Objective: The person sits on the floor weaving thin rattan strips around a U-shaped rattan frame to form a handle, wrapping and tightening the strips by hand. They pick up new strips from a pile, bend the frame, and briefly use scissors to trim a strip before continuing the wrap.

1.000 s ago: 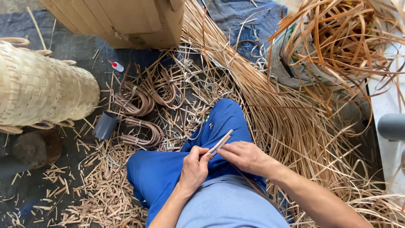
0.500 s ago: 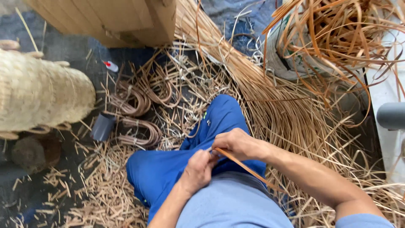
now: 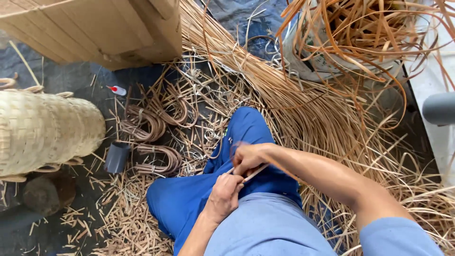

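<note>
two bare hands meet over the lap, just below the middle of the view. the left hand (image 3: 223, 193) has its grip pinched shut on the near end of a thin cane strip (image 3: 255, 172); the right hand (image 3: 249, 158), blurred, is closed around the same strip a little further along, at about one o'clock from the left. the strip's long axis runs from seven o'clock up toward one o'clock, lying between the two grips, so both hands touch it and neither is nearer. it looks flat, pale tan and stiff yet springy. whether the right hand also holds a blade i cannot tell.

blue trousers (image 3: 199, 199) cover the bent knee under the hands. loose cane splints (image 3: 303, 114) fan across the floor from twelve to four o'clock, long, glossy and curved. short offcuts (image 3: 118, 223) litter the floor at eight o'clock. coiled cane loops (image 3: 156, 159) lie at ten o'clock beside a small grey cup (image 3: 116, 158). a woven basket (image 3: 45, 132), tightly plaited and straw-coloured, sits at nine o'clock, well apart.
</note>
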